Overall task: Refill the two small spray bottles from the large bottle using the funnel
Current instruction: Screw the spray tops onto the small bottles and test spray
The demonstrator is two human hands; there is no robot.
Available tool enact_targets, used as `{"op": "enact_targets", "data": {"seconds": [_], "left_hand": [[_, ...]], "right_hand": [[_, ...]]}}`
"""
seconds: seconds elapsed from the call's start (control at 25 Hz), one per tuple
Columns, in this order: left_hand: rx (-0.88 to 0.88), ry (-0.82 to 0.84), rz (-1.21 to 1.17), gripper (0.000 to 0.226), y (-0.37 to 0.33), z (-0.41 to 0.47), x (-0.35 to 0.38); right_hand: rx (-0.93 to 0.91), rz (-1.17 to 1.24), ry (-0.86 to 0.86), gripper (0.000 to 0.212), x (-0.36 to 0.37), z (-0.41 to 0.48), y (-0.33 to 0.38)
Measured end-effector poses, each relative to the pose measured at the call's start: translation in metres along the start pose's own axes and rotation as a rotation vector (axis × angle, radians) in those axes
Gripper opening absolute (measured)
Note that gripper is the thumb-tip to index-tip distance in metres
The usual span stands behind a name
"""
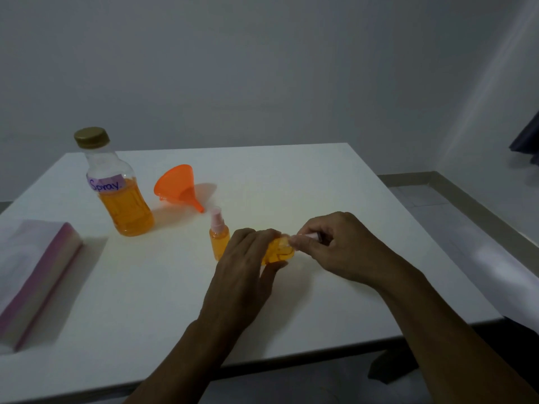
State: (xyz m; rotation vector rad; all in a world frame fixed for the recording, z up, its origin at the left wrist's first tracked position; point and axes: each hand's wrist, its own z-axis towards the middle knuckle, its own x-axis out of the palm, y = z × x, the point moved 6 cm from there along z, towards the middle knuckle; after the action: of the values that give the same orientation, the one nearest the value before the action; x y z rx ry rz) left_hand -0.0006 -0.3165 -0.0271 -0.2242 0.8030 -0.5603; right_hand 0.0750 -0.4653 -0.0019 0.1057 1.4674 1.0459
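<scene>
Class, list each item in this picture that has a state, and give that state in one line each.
Large bottle: upright, capped, partly full.
Funnel: on its side, unused.
Standing spray bottle: upright, sprayer on.
Held spray bottle: tilted, gripped by left hand.
Right hand: pinching its sprayer top.

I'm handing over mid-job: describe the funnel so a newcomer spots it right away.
Start at the large clear plastic bottle with the gold cap and purple "Spray" label, on the white table's far left. Just right of it lies the orange plastic funnel, tipped on its side, spout towards the small upright spray bottle. It is the only open cone there.
</scene>
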Motion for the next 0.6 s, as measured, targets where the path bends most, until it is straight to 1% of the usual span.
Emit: {"op": "enact_targets", "data": {"seconds": [0.08, 0.16, 0.2, 0.32, 0.36, 0.44, 0.56, 0.6], "left_hand": [[-0.069, -0.008, -0.040, 0.047, 0.004, 0.003, -0.003], [-0.110, -0.007, -0.063, 0.050, 0.003, 0.003, -0.002], [-0.111, 0.000, -0.063, 0.052, 0.001, 0.002, 0.000], [-0.100, 0.030, -0.038, 0.059, -0.003, 0.000, 0.001], [-0.092, 0.032, -0.034, 0.059, -0.002, 0.001, 0.001], [-0.075, 0.029, -0.042, 0.056, -0.001, 0.001, 0.002], [-0.065, 0.056, -0.106, 0.051, -0.002, 0.003, 0.004], [-0.073, 0.075, -0.130, 0.050, -0.001, 0.003, 0.004]], "right_hand": [[0.044, 0.102, -0.078, 0.055, -0.010, -0.004, 0.002], [0.078, 0.192, -0.147, 0.057, -0.018, -0.009, -0.001], [0.079, 0.223, -0.168, 0.054, -0.020, -0.012, -0.002], [0.051, 0.298, -0.191, 0.035, -0.016, -0.014, 0.003], [0.038, 0.319, -0.198, 0.032, -0.014, -0.014, 0.007], [0.006, 0.340, -0.221, 0.030, -0.012, -0.014, 0.013], [-0.028, 0.332, -0.227, 0.003, -0.011, -0.012, 0.019], [-0.028, 0.333, -0.222, 0.005, -0.011, -0.011, 0.019]]}}
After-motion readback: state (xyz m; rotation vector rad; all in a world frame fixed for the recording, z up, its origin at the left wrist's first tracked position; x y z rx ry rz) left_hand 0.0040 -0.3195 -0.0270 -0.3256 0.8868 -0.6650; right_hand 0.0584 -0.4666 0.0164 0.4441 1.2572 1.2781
